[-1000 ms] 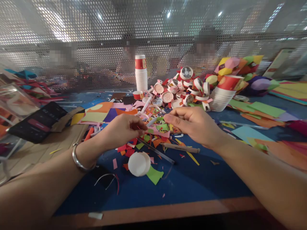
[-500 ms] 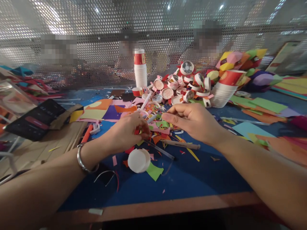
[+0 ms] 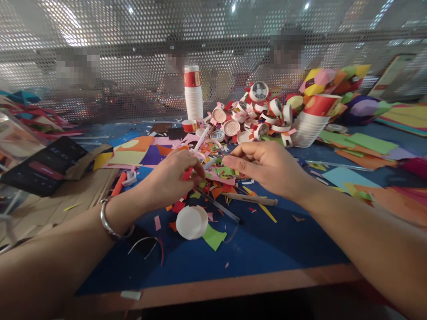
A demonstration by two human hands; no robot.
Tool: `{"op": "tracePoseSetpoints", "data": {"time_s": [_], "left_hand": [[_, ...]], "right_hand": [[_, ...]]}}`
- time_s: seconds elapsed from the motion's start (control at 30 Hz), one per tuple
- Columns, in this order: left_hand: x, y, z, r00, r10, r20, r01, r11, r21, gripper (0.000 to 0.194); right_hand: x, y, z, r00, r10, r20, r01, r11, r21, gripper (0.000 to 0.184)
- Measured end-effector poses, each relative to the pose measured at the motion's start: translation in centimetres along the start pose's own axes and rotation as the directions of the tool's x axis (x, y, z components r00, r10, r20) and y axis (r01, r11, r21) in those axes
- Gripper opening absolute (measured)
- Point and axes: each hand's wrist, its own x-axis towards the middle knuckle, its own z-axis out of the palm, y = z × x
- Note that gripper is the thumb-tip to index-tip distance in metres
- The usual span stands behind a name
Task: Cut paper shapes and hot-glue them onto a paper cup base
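Over a heap of coloured paper scraps [image 3: 230, 180], my left hand [image 3: 173, 175] is held palm down, its fingers curled and drawn together. Whatever lies between those fingertips is hidden. Opposite it, my right hand [image 3: 263, 166] pinches with thumb and forefinger; a thin greyish edge shows at the fingertips, too small to name. A gap separates the two hands. Below the left hand are overlapping white paper discs [image 3: 190, 222] and a green paper piece [image 3: 214, 237]. A clear, thin stick [image 3: 222, 210] slants beneath the left fingers, and a wooden-looking pen [image 3: 250, 198] lies between the hands.
Paper cups [image 3: 193, 104] stand stacked at the back, with another tilted cup stack [image 3: 308, 126] on the right. Cut cup bases [image 3: 231, 128] are piled between them. A dark phone-like device [image 3: 43, 164] leans at left beside cardboard [image 3: 63, 213]. Perforated metal panel [image 3: 133, 89] runs behind.
The view has shifted slightly, moving most things a little left and up. My left hand has moved slightly left. A thin greyish edge now shows at my right fingertips.
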Motion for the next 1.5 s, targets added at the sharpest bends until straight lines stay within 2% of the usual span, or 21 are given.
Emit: {"op": "tracePoseSetpoints", "data": {"time_s": [0.07, 0.13, 0.23, 0.3, 0.53, 0.73, 0.83, 1.0, 1.13, 1.3, 1.43, 1.5], "left_hand": [[0.1, -0.1, -0.1, 0.996, -0.082, -0.027, 0.080, 0.995, -0.064, 0.008], [0.1, -0.2, -0.1, 0.989, -0.148, -0.016, 0.141, 0.965, -0.220, 0.006], [0.2, -0.4, 0.1, 0.982, -0.190, 0.013, 0.176, 0.878, -0.444, 0.006], [0.3, -0.4, 0.2, 0.974, -0.228, 0.016, 0.203, 0.829, -0.521, 0.008], [0.2, -0.3, 0.5, 0.961, -0.278, 0.011, 0.224, 0.749, -0.623, 0.014], [0.0, 0.4, 1.1, 0.966, -0.260, -0.002, 0.188, 0.705, -0.684, 0.020], [0.0, 1.2, 1.3, 0.966, -0.259, -0.002, 0.174, 0.654, -0.736, 0.018], [-0.2, 1.6, 1.5, 0.948, -0.317, 0.033, 0.218, 0.568, -0.794, 0.023], [-0.2, 1.1, 1.4, 0.948, -0.315, 0.038, 0.236, 0.621, -0.747, 0.017], [0.0, 0.2, 1.2, 0.971, -0.230, -0.066, 0.130, 0.738, -0.662, 0.014], [-0.1, 0.2, 1.2, 0.988, -0.142, -0.067, 0.084, 0.838, -0.540, 0.019], [-0.2, 0.4, 1.3, 0.994, -0.099, -0.046, 0.064, 0.869, -0.491, 0.015]], "right_hand": [[0.0, 0.0, 0.0, 1.000, 0.000, -0.001, 0.000, 1.000, -0.005, 0.047], [0.0, -0.1, -0.1, 1.000, 0.002, -0.005, -0.002, 1.000, -0.020, 0.047], [0.0, -0.2, -0.1, 1.000, 0.000, -0.005, 0.000, 1.000, -0.025, 0.048], [0.0, -0.2, -0.1, 1.000, -0.004, -0.003, 0.004, 1.000, -0.017, 0.048], [0.2, 0.3, 0.2, 0.999, 0.010, 0.052, -0.009, 1.000, -0.021, 0.047], [0.3, 0.7, 1.0, 0.986, 0.029, 0.164, -0.045, 0.995, 0.091, 0.040], [0.4, 0.8, 1.3, 0.981, 0.041, 0.191, -0.063, 0.992, 0.108, 0.037], [0.5, 0.8, 1.4, 0.972, 0.089, 0.216, -0.118, 0.985, 0.126, 0.030], [0.4, 0.6, 1.2, 0.966, 0.128, 0.223, -0.161, 0.977, 0.138, 0.025], [0.4, 0.6, 1.0, 0.972, 0.119, 0.203, -0.140, 0.986, 0.093, 0.020], [0.4, 0.5, 1.0, 0.971, 0.123, 0.206, -0.145, 0.985, 0.097, 0.018], [0.4, 0.4, 1.1, 0.970, 0.126, 0.210, -0.150, 0.983, 0.105, 0.018]]}}
